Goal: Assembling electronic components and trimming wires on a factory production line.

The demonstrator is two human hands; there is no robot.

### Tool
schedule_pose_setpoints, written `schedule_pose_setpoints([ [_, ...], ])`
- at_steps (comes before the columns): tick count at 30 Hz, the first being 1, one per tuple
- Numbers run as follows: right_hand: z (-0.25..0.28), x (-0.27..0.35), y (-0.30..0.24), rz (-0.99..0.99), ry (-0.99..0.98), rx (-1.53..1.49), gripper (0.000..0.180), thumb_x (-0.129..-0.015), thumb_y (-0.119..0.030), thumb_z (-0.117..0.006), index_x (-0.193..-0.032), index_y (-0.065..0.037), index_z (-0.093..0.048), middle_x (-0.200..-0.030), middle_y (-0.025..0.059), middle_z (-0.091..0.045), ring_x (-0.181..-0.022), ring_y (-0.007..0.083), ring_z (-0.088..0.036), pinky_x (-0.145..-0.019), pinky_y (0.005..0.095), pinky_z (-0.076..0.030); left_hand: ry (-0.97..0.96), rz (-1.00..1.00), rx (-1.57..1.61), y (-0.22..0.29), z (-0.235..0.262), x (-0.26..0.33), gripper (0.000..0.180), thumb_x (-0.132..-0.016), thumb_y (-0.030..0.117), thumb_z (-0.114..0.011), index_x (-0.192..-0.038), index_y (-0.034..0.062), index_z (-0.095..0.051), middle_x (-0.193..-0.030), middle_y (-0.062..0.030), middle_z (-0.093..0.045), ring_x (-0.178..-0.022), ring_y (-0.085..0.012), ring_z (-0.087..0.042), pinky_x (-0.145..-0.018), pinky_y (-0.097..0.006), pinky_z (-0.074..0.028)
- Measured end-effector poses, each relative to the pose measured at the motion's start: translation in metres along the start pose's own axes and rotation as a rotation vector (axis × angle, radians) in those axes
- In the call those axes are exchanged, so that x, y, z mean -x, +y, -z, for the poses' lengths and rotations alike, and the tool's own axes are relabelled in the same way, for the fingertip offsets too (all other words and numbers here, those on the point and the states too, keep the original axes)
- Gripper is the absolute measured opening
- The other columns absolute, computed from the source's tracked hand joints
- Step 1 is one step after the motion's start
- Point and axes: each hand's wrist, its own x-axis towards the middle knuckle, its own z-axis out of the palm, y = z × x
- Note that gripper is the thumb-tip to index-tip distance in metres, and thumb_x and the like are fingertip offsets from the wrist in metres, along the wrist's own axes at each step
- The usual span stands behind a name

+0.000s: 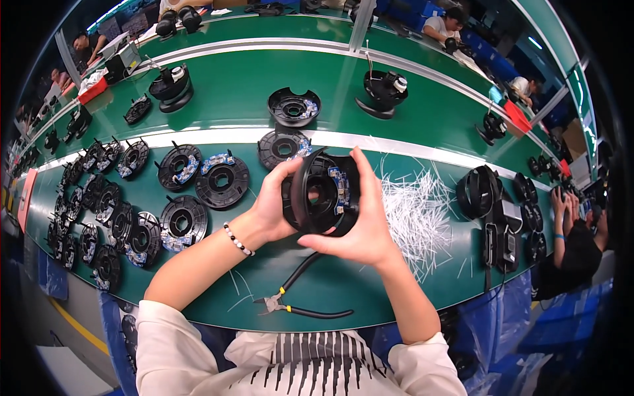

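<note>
**Both hands hold a black round housing above the green desk**

The left hand (274, 204) grips the left side of a black round housing (321, 195), fingers curled over its rim and thumb on the near edge. The right hand (363, 228) cups the same housing from the right and from below, with one finger stretched up along its far right edge. The housing is lifted clear of the desk (343, 290), tilted so its open face looks toward the person, and a small blue circuit board (338, 185) shows inside it on the right. A bead bracelet (238, 239) sits on the left wrist.

On the desk near the person, just below the hands, lie pliers (290, 307) with black handles, one handle curving up toward the housing. To the right of the hands is a loose pile of white cable ties (413, 211). Further right stands a black ring-shaped part (477, 191) beside a black box-like unit (502, 241).

To the left of the hands lie several flat black discs (221, 179) with blue boards, and many more are packed in rows at the far left edge (99, 224). Just beyond the housing another disc (282, 146) lies on a pale strip running across the desk, with one more (294, 107) further off. Two black stands (383, 92) rise on the far part of the desk. Another person's hands (561, 201) work at the right edge.
</note>
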Motion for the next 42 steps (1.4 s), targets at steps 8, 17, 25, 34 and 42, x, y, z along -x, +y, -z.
schedule_pose_setpoints([
  [8,0.003,0.007,0.002,0.059,-0.028,0.151,0.116,-0.045,-0.034,-0.082,-0.132,0.003,-0.015,-0.13,0.0227,-0.026,-0.12,0.0336,-0.029,-0.099,0.0408,-0.026,0.101,0.016,-0.083,-0.005,-0.009,0.0,0.043,-0.086,0.04,-0.034,-0.106,0.0082,-0.054,-0.096,-0.007,-0.057,-0.087,-0.019,-0.054,-0.078,-0.038,-0.047],
  [17,0.007,0.006,0.002,0.163,-0.064,0.114,0.121,-0.043,-0.035,-0.083,-0.133,0.003,-0.012,-0.134,0.0211,-0.022,-0.122,0.0347,-0.027,-0.099,0.0413,-0.026,0.199,-0.089,-0.039,-0.019,-0.029,0.007,0.048,-0.088,0.044,-0.031,-0.11,0.0075,-0.053,-0.1,-0.0071,-0.057,-0.09,-0.0182,-0.054,-0.083,-0.035,-0.045],
  [25,0.013,0.001,-0.007,0.166,-0.128,0.179,0.119,-0.042,-0.039,-0.082,-0.132,0.004,-0.018,-0.131,0.0222,-0.027,-0.119,0.0371,-0.028,-0.098,0.0436,-0.026,0.01,0.054,-0.1,-0.01,-0.015,0.01,0.083,-0.075,0.075,-0.02,-0.126,0.0125,-0.04,-0.122,-0.0098,-0.046,-0.112,-0.0235,-0.045,-0.094,-0.042,-0.038],
  [34,0.013,0.0,0.003,0.17,-0.162,0.114,0.118,-0.04,-0.036,-0.082,-0.129,0.007,-0.018,-0.128,0.0244,-0.027,-0.117,0.0408,-0.028,-0.098,0.0453,-0.025,-0.031,0.042,-0.036,-0.01,-0.01,0.009,0.056,-0.082,0.051,-0.039,-0.114,0.0055,-0.049,-0.105,-0.0115,-0.056,-0.094,-0.0217,-0.056,-0.083,-0.036,-0.047],
  [42,-0.004,0.006,0.012,0.147,0.094,0.015,0.12,-0.041,-0.036,-0.08,-0.131,0.005,-0.012,-0.131,0.0228,-0.026,-0.12,0.0387,-0.028,-0.099,0.0454,-0.024,0.067,-0.003,-0.019,-0.009,-0.024,0.001,0.029,-0.078,0.028,-0.05,-0.094,0.0053,-0.056,-0.086,-0.007,-0.059,-0.076,-0.0186,-0.059,-0.07,-0.032,-0.05],
])
